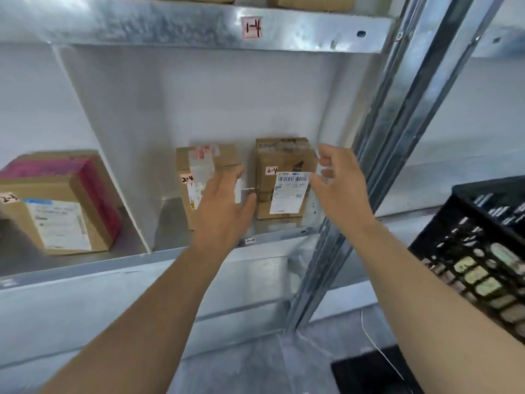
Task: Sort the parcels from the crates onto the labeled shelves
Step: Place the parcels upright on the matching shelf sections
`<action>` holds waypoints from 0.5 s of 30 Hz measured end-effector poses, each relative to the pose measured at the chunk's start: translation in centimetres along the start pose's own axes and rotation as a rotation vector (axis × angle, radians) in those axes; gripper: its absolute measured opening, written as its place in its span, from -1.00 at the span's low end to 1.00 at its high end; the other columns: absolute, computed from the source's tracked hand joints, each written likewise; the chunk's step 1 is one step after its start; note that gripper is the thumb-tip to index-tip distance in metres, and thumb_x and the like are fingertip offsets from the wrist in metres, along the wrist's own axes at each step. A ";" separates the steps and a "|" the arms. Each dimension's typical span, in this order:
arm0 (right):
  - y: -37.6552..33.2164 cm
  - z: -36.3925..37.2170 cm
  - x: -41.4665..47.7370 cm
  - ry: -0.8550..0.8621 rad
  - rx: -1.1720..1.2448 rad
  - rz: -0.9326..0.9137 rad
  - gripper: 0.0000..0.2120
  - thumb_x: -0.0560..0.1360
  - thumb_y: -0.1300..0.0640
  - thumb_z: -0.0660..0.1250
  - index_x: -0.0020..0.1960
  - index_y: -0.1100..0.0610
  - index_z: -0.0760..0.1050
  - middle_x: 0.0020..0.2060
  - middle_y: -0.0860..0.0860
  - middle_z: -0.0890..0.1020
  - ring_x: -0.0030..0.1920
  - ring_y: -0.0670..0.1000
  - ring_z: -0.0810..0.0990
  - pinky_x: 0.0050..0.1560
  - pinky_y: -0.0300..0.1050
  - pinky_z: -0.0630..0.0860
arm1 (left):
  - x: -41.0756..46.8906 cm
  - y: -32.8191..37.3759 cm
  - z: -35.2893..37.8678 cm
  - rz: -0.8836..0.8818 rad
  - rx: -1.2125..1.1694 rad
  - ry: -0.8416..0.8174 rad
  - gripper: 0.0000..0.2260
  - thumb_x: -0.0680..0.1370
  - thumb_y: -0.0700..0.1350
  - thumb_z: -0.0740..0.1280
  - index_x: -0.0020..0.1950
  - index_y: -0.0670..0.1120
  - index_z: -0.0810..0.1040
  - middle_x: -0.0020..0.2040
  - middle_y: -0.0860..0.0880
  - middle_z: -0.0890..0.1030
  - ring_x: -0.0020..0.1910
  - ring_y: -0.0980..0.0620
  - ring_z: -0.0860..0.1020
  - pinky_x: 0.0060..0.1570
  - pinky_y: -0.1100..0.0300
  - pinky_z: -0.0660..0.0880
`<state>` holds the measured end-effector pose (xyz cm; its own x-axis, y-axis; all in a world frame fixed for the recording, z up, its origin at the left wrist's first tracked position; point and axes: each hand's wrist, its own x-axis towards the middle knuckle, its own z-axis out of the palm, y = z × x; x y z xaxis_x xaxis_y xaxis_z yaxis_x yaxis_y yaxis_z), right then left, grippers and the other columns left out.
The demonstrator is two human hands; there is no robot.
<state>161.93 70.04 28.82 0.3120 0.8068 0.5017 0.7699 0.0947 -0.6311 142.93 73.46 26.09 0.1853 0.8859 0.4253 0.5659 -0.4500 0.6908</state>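
Note:
Two small cardboard parcels stand upright on the metal shelf [278, 234], whose front edge bears a tag reading 2-4 [250, 240]. The left parcel [204, 159] has a handwritten 2-4 sticker. My left hand [224, 211] lies against its front with fingers straight and the thumb pointing at the gap between the parcels. The right parcel [284, 157] carries a 2-4 sticker and a white barcode label. My right hand [338, 183] hovers at its upper right corner with fingers loosely curled, holding nothing.
A larger parcel with pink tape [56, 211] sits in the bay to the left, behind a white divider [113, 166]. The shelf above is tagged 1-4 [251, 27]. A steel upright [383, 137] bounds the bay on the right. A black crate [483, 245] is at the right.

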 end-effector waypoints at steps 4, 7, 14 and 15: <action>3.3 2.7 -1.0 -0.114 -0.007 0.131 -0.48 0.53 0.21 0.34 0.44 0.02 0.31 0.29 -0.01 0.38 0.23 -0.08 0.45 0.27 -0.06 0.47 | -1.4 -1.8 2.6 -0.149 -0.039 -0.110 -0.56 0.56 -0.12 0.31 0.43 -0.04 0.32 0.37 -0.04 0.41 0.33 -0.03 0.38 0.32 -0.01 0.38; 5.6 4.3 -1.0 -0.191 0.019 0.194 -0.36 0.51 0.26 0.35 0.50 0.01 0.16 0.28 -0.04 0.32 0.23 -0.10 0.37 0.23 -0.20 0.38 | -1.5 -2.9 5.3 -0.222 -0.023 -0.167 -0.52 0.56 -0.09 0.31 0.46 -0.03 0.27 0.42 -0.04 0.36 0.36 -0.06 0.38 0.33 0.00 0.37; 10.2 8.8 0.2 -0.288 0.080 0.279 -0.22 0.46 0.30 0.40 0.52 0.04 0.05 0.36 0.06 0.33 0.38 0.03 0.31 0.36 -0.01 0.37 | 0.7 -4.6 10.8 -0.340 0.000 -0.179 -0.40 0.55 -0.13 0.34 0.52 -0.03 0.15 0.47 -0.04 0.30 0.38 -0.06 0.37 0.29 0.10 0.34; 10.7 9.3 0.4 -0.293 0.095 0.289 -0.22 0.45 0.32 0.39 0.52 0.04 0.06 0.35 0.06 0.34 0.38 0.03 0.32 0.36 0.00 0.39 | 1.1 -4.9 11.5 -0.342 -0.016 -0.160 -0.41 0.54 -0.14 0.35 0.51 -0.03 0.18 0.45 -0.04 0.33 0.36 -0.05 0.38 0.25 0.14 0.35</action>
<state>165.11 76.83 16.74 0.3254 0.9385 0.1152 0.6146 -0.1174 -0.7800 149.63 77.97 16.48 0.1120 0.9911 0.0726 0.6047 -0.1259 0.7865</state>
